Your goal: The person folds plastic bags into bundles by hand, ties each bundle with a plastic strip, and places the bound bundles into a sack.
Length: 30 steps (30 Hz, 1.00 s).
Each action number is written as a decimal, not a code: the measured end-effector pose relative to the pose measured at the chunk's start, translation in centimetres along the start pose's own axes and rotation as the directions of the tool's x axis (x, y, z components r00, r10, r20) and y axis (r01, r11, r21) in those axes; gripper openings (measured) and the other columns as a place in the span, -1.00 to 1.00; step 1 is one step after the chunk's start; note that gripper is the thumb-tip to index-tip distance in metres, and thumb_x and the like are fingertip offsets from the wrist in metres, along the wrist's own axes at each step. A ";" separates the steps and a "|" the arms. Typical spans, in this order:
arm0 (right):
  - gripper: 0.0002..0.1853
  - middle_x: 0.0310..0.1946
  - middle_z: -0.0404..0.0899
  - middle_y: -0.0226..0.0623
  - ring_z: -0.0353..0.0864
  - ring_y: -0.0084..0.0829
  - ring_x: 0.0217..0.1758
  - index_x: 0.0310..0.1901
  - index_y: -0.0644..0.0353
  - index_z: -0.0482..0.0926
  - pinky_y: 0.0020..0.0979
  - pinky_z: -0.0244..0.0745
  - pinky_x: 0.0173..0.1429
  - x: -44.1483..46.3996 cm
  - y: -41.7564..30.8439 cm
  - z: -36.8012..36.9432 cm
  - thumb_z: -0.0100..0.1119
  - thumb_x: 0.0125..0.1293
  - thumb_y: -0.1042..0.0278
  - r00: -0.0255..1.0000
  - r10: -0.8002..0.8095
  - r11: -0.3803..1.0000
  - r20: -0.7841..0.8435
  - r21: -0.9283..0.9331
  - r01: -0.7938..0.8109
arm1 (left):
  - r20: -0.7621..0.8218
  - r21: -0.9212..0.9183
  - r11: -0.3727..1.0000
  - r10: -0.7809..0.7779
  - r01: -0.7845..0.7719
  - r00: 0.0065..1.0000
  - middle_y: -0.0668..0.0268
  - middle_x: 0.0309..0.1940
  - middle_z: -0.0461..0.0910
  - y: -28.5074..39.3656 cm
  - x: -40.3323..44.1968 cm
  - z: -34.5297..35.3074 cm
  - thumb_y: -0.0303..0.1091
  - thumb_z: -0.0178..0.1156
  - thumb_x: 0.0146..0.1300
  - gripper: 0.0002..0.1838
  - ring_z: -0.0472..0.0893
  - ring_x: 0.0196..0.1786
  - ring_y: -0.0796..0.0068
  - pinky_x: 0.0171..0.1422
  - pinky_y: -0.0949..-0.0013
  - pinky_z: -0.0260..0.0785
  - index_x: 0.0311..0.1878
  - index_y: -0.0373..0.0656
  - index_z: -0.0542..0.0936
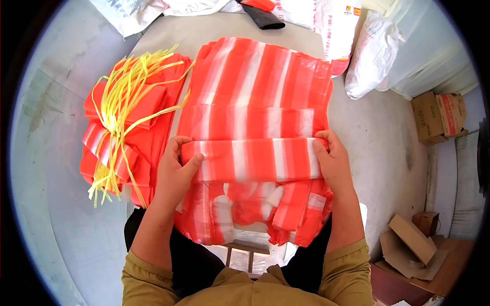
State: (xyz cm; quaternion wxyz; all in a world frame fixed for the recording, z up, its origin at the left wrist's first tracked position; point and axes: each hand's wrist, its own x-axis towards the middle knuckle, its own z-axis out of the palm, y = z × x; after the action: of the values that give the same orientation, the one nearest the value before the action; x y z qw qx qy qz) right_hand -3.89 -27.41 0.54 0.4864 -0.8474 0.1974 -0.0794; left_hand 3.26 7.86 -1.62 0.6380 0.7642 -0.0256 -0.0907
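A stack of red and white striped plastic bags lies in front of me, its handle ends hanging loose near my lap. Across the stack runs a folded band of striped plastic bag. My left hand grips the left end of this band, thumb on top and fingers curled behind the edge. At the opposite end my right hand pinches the band in the same way. To the left, a bunch of yellow plastic ties lies over folded red bags.
White printed sacks and a black roll-like thing are at the far edge of the table. A stuffed white sack stands to the right. Cardboard boxes sit farther right, with an opened carton below.
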 end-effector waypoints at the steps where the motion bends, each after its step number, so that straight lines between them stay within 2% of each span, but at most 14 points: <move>1: -0.66 -0.02 0.73 -0.17 0.68 -0.35 0.05 0.18 0.24 0.60 -0.31 0.56 0.20 0.2 0.7 0.1 0.24 0.52 0.20 1.000 -0.008 1.000 0.000 0.021 0.008 | 0.003 -0.013 1.000 -0.012 0.012 1.000 0.19 0.08 0.67 0.0 0.0 -0.1 -0.46 0.39 0.42 -0.55 0.66 0.12 0.48 0.25 0.39 0.53 0.29 -0.24 0.47; 4: -0.69 -0.09 0.73 -0.28 0.67 -0.49 -0.04 0.16 0.26 0.61 -0.39 0.57 0.10 0.4 1.0 0.1 0.24 0.53 0.24 0.999 0.024 0.993 0.024 0.116 -0.027 | -0.003 0.010 0.998 -0.063 0.063 0.998 0.19 0.09 0.67 0.2 0.1 -0.2 -0.47 0.40 0.41 -0.55 0.66 0.13 0.47 0.25 0.40 0.53 0.29 -0.25 0.48; 7: -0.73 -0.14 0.71 -0.37 0.63 -0.61 -0.12 0.13 0.29 0.62 -0.48 0.55 0.00 0.5 0.9 0.2 0.22 0.56 0.31 0.998 0.049 0.968 0.045 0.244 -0.058 | 0.006 -0.009 0.999 -0.048 0.048 0.999 0.19 0.08 0.67 0.0 0.3 -0.2 -0.47 0.41 0.39 -0.54 0.66 0.12 0.48 0.24 0.40 0.53 0.29 -0.26 0.50; 10: -0.76 -0.17 0.69 -0.41 0.60 -0.65 -0.15 0.11 0.31 0.62 -0.52 0.53 -0.04 0.6 1.0 0.4 0.20 0.57 0.36 0.997 0.064 0.948 0.050 0.309 -0.077 | 0.013 0.151 0.986 0.068 -0.070 0.998 0.21 0.06 0.67 -0.4 0.1 -0.2 -0.47 0.42 0.39 -0.53 0.66 0.10 0.49 0.22 0.41 0.54 0.30 -0.28 0.51; 13: -0.77 -0.19 0.68 -0.43 0.59 -0.67 -0.17 0.11 0.32 0.62 -0.55 0.52 -0.06 0.7 1.3 0.4 0.20 0.58 0.38 0.997 0.068 0.951 0.039 0.298 -0.077 | 0.056 0.185 0.981 -0.061 0.050 0.997 0.23 0.17 0.65 0.9 0.0 -0.4 -0.51 0.37 0.42 -0.54 0.63 0.24 0.48 0.37 0.40 0.47 0.32 -0.26 0.49; 16: -0.78 -0.20 0.67 -0.45 0.58 -0.69 -0.19 0.11 0.32 0.62 -0.58 0.50 -0.08 0.7 1.4 0.6 0.20 0.58 0.38 0.996 0.081 0.931 0.026 0.355 -0.085 | 0.052 0.026 0.994 -0.110 0.109 0.993 0.26 0.14 0.66 0.5 0.1 -0.5 -0.50 0.38 0.42 -0.56 0.64 0.19 0.50 0.34 0.41 0.48 0.30 -0.26 0.50; 19: -0.80 -0.21 0.67 -0.47 0.57 -0.71 -0.20 0.09 0.31 0.63 -0.60 0.49 -0.09 0.6 1.5 0.7 0.20 0.58 0.39 0.995 0.101 0.910 0.017 0.403 -0.099 | 0.045 -0.007 0.992 -0.123 0.123 0.991 0.30 0.08 0.66 0.1 0.1 -0.6 -0.49 0.36 0.45 -0.63 0.64 0.13 0.54 0.30 0.43 0.49 0.25 -0.26 0.53; 22: -0.81 -0.22 0.66 -0.49 0.56 -0.72 -0.21 0.07 0.31 0.63 -0.60 0.49 -0.09 0.5 1.5 0.9 0.20 0.58 0.41 0.994 0.106 0.904 0.005 0.415 -0.099 | 0.020 -0.028 0.995 -0.100 0.101 0.995 0.34 -0.08 0.67 -0.1 0.3 -0.6 -0.43 0.32 0.51 -0.77 0.61 -0.04 0.63 0.11 0.50 0.50 0.13 -0.26 0.57; 25: -0.82 -0.22 0.67 -0.49 0.57 -0.72 -0.20 0.07 0.30 0.64 -0.60 0.50 -0.09 0.4 1.6 0.8 0.20 0.58 0.41 0.994 0.109 0.893 0.007 0.440 -0.101 | 0.026 -0.001 0.994 -0.113 0.113 0.993 0.41 -0.04 0.64 -0.2 0.4 -0.9 -0.35 0.26 0.57 -0.83 0.58 -0.02 0.64 0.18 0.50 0.45 0.09 -0.21 0.58; 28: -0.83 -0.21 0.68 -0.49 0.58 -0.71 -0.19 0.06 0.30 0.64 -0.60 0.50 -0.08 0.5 1.8 0.9 0.21 0.57 0.42 0.994 0.111 0.872 0.007 0.479 -0.100 | 0.011 -0.078 0.984 -0.161 0.162 0.987 0.44 -0.07 0.63 -0.9 0.7 -1.2 -0.30 0.24 0.60 -0.84 0.56 -0.05 0.65 0.13 0.50 0.43 0.04 -0.18 0.60; 30: -0.82 -0.20 0.69 -0.47 0.60 -0.70 -0.18 0.07 0.29 0.64 -0.59 0.51 -0.06 0.6 2.1 0.9 0.21 0.57 0.41 0.994 0.105 0.861 0.003 0.500 -0.093 | -0.005 -0.052 0.990 -0.130 0.129 0.992 0.41 -0.07 0.63 -0.9 0.7 -1.2 -0.32 0.22 0.61 -0.82 0.57 -0.05 0.63 0.11 0.48 0.44 0.10 -0.19 0.57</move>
State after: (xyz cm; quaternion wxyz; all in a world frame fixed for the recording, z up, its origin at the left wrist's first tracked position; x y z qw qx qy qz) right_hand -3.63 -27.88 -1.74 0.6897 -0.6808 0.2192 -0.1130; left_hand 4.11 9.10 -2.35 0.6505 0.7478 0.0292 -0.1293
